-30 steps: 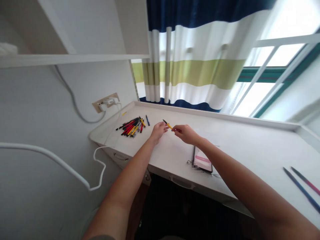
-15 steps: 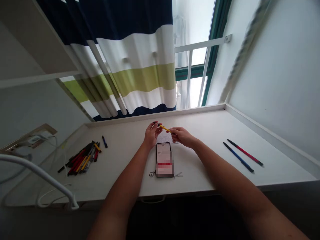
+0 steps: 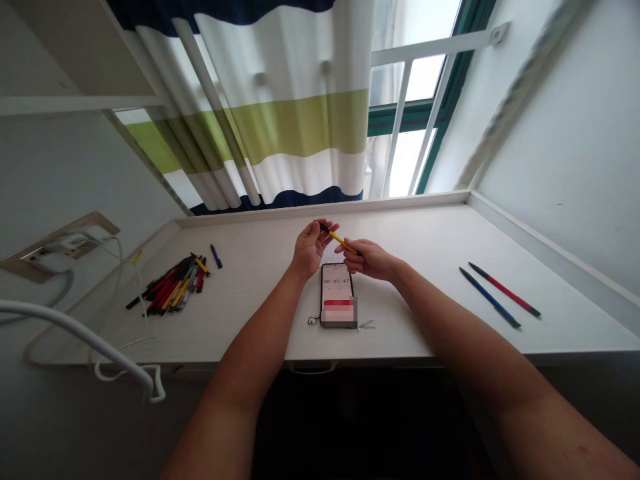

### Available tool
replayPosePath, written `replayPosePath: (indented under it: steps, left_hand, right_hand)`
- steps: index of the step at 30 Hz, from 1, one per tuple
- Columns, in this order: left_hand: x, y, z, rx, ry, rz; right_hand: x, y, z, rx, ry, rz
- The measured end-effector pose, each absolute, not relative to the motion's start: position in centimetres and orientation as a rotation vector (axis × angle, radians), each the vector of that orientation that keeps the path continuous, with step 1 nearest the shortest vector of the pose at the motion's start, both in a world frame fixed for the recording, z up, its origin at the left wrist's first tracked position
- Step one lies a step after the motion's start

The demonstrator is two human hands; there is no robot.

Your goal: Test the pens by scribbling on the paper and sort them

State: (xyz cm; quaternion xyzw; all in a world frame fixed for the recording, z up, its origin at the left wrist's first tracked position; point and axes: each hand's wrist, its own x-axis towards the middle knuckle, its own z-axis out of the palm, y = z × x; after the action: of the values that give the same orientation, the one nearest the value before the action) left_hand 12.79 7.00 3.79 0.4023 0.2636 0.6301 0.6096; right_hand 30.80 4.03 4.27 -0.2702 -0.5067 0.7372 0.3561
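A yellow pen (image 3: pixel 337 237) with black ends is held slantwise between my hands above the desk. My left hand (image 3: pixel 307 249) pinches its black upper end with thumb and fingers. Closed around the lower end is my right hand (image 3: pixel 373 259), and its fingers hide part of the barrel. Just below the hands lies a phone (image 3: pixel 337 291) showing a running timer, its lower screen blurred out. A small sheet with dense markings (image 3: pixel 331 255) peeks out beyond the phone's top edge, partly covered by my right hand.
On the right lie a blue pen (image 3: pixel 489 297) and a red pen (image 3: pixel 506 291), side by side. A pile of pen parts (image 3: pixel 173 288) sits on the left, with a short blue-black piece (image 3: pixel 215 257) near it. A white curved tube (image 3: pixel 85 339) crosses the left front edge.
The view has tilted down, so the desk sits higher in the frame. Both hands keep hold of the pen, and my left fingers have shifted slightly around its black end.
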Motion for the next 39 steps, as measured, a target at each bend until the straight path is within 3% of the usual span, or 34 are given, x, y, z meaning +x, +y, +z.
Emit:
replayPosePath:
  steps: [10, 17, 21, 33, 39]
  left_hand:
    - [14.6, 7.3, 2.9, 0.828, 0.696, 1.718]
    - [13.4, 6.1, 4.7, 0.925, 0.533, 1.355]
    - [14.0, 5.4, 5.0, 0.989, 0.523, 1.364]
    - [16.2, 4.6, 4.7, 0.952, 0.551, 1.636]
    - [15.5, 5.1, 4.2, 1.018, 0.559, 1.610]
  right_hand:
    - [29.5, 4.6, 2.7, -0.853, -1.503, 1.386]
    - [30.9, 3.9, 3.9, -0.718, -1.405, 1.785]
    - [30.3, 3.5, 3.9, -0.698, -1.416, 1.779]
    - [29.1, 3.7, 3.2, -0.877, -1.675, 0.920]
    - [29.3, 4.0, 3.2, -0.911, -1.735, 1.255]
